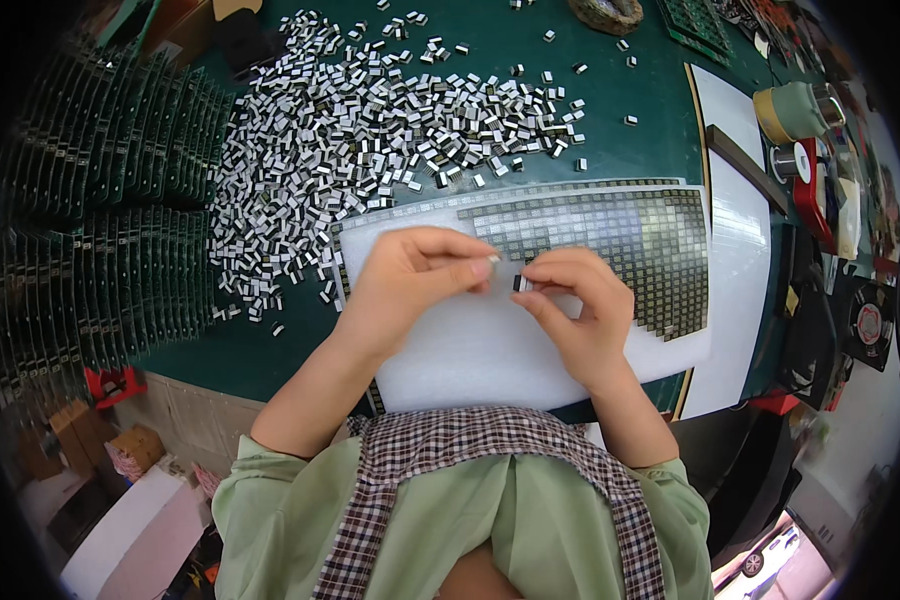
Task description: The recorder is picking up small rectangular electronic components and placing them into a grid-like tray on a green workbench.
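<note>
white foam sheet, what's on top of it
On the white foam sheet: a grid of small dark components, upper right. Both hands hide its middle.

A foam sheet [490, 350] lies at the near edge of the desk [610, 150], with a grid of small parts [630, 240] on its far right portion. A heap of loose small blocks [370, 130] spreads beyond it, to the far left. Racked circuit boards [100, 200] stand at left; tape rolls [795, 110] sit far right. Both hands meet over the sheet's centre.
</note>
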`<state>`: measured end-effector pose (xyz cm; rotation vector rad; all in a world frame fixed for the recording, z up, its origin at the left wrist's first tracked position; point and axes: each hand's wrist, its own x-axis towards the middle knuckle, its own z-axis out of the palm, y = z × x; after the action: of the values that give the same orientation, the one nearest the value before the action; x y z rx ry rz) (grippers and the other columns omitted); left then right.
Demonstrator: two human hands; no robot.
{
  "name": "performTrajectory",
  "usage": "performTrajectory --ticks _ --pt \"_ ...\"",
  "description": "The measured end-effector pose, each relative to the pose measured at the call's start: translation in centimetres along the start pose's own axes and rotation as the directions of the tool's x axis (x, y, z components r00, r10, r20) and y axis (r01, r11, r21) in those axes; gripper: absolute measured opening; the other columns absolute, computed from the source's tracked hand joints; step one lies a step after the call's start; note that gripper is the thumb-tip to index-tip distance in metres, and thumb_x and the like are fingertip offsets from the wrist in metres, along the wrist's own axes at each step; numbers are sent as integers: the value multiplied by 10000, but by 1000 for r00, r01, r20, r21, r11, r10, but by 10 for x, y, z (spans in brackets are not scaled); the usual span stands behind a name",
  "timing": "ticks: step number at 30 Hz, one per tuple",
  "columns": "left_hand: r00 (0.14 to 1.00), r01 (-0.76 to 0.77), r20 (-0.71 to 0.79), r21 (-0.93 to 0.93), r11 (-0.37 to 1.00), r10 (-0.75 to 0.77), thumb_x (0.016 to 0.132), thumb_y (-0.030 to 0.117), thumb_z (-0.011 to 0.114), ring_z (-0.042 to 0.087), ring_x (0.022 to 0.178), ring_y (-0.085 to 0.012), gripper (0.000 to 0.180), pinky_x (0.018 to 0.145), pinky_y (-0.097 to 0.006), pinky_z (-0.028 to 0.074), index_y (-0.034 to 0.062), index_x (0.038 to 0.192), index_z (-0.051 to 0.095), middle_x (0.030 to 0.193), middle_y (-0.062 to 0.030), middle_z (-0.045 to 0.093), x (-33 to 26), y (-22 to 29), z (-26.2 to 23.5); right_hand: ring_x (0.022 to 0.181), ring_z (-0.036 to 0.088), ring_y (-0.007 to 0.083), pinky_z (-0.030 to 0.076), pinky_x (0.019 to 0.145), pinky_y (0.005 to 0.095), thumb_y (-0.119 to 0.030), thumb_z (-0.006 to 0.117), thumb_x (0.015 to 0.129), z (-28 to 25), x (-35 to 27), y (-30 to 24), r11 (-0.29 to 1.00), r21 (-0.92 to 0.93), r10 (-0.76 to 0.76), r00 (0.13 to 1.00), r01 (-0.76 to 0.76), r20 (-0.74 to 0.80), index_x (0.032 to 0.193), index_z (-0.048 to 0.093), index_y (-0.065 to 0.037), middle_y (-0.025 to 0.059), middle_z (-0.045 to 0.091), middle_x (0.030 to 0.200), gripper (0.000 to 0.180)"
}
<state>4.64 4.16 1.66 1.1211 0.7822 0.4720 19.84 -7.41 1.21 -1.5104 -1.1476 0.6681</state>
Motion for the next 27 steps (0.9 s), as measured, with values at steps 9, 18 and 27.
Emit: performTrajectory --ticks 9,18,27 --pt "923 326 298 -265 907 -245 818 69 658 636 750 -125 200 721 -244 520 -46 982 643 866 -105 665 -1 -13 0 716 616 194 494 595 275 32 734 624 1 1 -1 941 -192 -281 960 278 15 851 644 -38 84 622 840 254" --pt "937 290 270 -243 926 -222 818 39 636 646 756 -153 186 727 -265 527 -49 981 643 879 -125 669 -3 -15 3 709 603 188 482 581 268 26 736 627 1 2 0 941 -178 -290 957 288 15 847 643 -32 77 615 835 246" --pt "971 158 156 139 977 -180 821 -18 602 625 857 -140 221 799 -260 506 -80 1033 613 972 -125 651 -12 0 5 685 627 181 520 569 272 7 735 656 4 -1 2 912 -283 -279 955 298 105 870 650 -38 75 618 864 234"
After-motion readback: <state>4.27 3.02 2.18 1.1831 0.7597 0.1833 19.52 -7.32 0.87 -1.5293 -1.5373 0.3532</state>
